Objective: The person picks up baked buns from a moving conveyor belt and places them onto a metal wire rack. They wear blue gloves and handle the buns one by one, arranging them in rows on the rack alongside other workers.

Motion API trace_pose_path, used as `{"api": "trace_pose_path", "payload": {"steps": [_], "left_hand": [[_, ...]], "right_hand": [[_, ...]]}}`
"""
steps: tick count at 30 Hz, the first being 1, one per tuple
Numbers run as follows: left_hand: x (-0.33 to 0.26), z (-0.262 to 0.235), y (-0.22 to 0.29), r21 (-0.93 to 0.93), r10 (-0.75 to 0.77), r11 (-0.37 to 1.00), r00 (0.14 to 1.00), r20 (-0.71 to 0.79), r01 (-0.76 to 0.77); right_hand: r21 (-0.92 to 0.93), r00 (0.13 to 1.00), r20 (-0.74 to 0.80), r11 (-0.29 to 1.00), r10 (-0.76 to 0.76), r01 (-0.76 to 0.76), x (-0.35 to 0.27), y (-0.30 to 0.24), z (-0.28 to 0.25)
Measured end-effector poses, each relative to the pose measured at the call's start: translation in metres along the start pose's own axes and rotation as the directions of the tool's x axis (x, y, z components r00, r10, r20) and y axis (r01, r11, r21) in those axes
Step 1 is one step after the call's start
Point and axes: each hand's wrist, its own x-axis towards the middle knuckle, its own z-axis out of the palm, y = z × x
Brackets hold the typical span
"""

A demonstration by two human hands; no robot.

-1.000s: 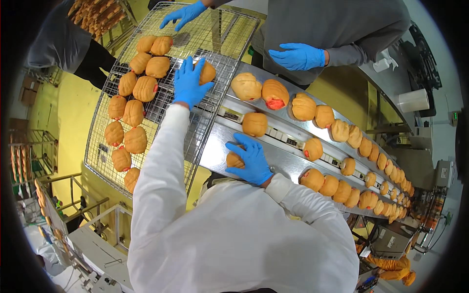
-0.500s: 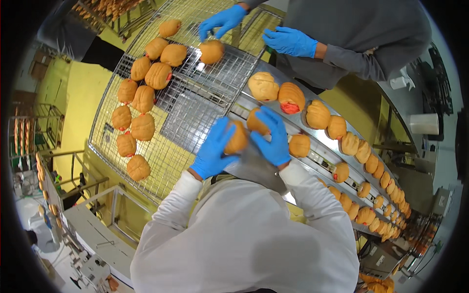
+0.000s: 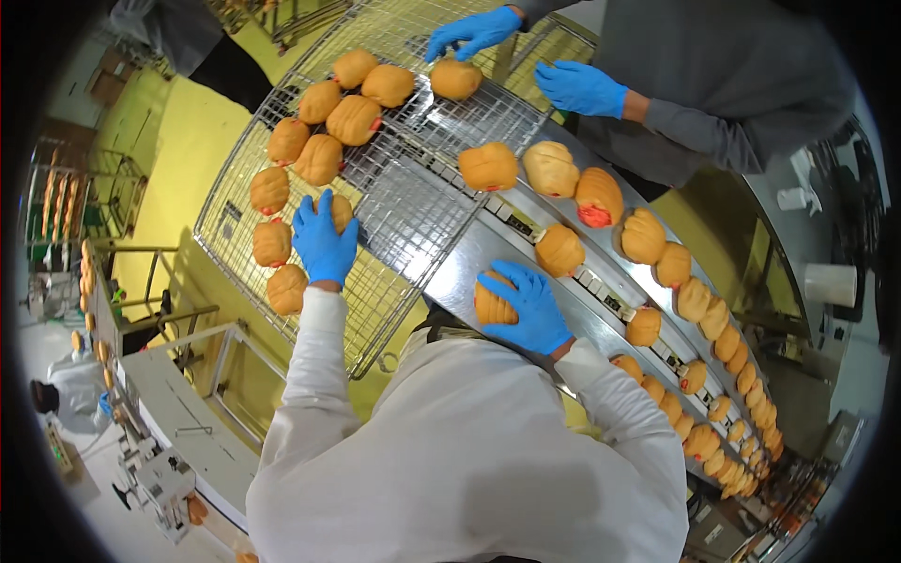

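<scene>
On the wire rack (image 3: pixel 352 324), my left hand (image 3: pixel 324 246) in a blue glove closes round a golden-brown bun (image 3: pixel 335 212), its fingers and thumb partly covering it. My right hand (image 3: pixel 533 311), also blue-gloved, grips a ridged bun (image 3: pixel 494 298) from its right side, low over the metal surface (image 3: pixel 469 266). Beside my left hand, rack buns (image 3: pixel 271 244) lie in two uneven rows, some showing red filling. Another bun (image 3: pixel 560 251) rests on the conveyor line (image 3: pixel 601 286), just beyond my right hand.
Across the rack a co-worker in grey reaches one blue-gloved hand (image 3: pixel 474 35) to a bun (image 3: pixel 456 79); the other glove (image 3: pixel 582 89) hovers nearby. Long lines of buns (image 3: pixel 694 300) run down the conveyor to the right. A metal-framed table (image 3: pixel 192 413) stands at lower left.
My left hand has gone from the conveyor's end leftward onto the rack. My right hand has drawn nearer me with a bun. The view has shifted, and the co-worker's hands remain near the far buns.
</scene>
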Motion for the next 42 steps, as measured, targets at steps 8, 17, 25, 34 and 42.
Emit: {"api": "trace_pose_path", "payload": {"steps": [8, 17, 25, 34, 42], "left_hand": [[-0.089, 0.0, 0.087, -0.29, 0.421, 0.873, 0.906, 0.04, -0.393], [-0.087, 0.019, 0.118, -0.778, 0.808, 0.438, 0.577, 0.12, -0.45], [0.016, 0.04, 0.196, -0.234, 0.696, 0.694, 0.718, -0.027, -0.681], [-0.055, 0.034, 0.13, -0.559, 0.445, 0.658, 0.859, -0.252, -0.505], [-0.101, 0.039, 0.12, -0.731, 0.671, 0.486, 0.741, -0.04, -0.479]], "right_hand": [[0.029, 0.758, -0.604, 0.957, 0.247, -0.289, 0.036, 0.045, -0.006], [-0.07, 0.991, -0.111, 0.995, 0.069, -0.078, -0.023, -0.012, 0.023], [-0.063, 0.999, -0.003, 0.997, 0.047, -0.047, -0.021, -0.009, 0.005], [-0.012, 0.999, -0.045, 1.0, 0.025, -0.026, 0.014, 0.011, 0.001], [0.057, 0.92, -0.377, 0.994, 0.105, -0.09, 0.021, 0.001, -0.001]]}}
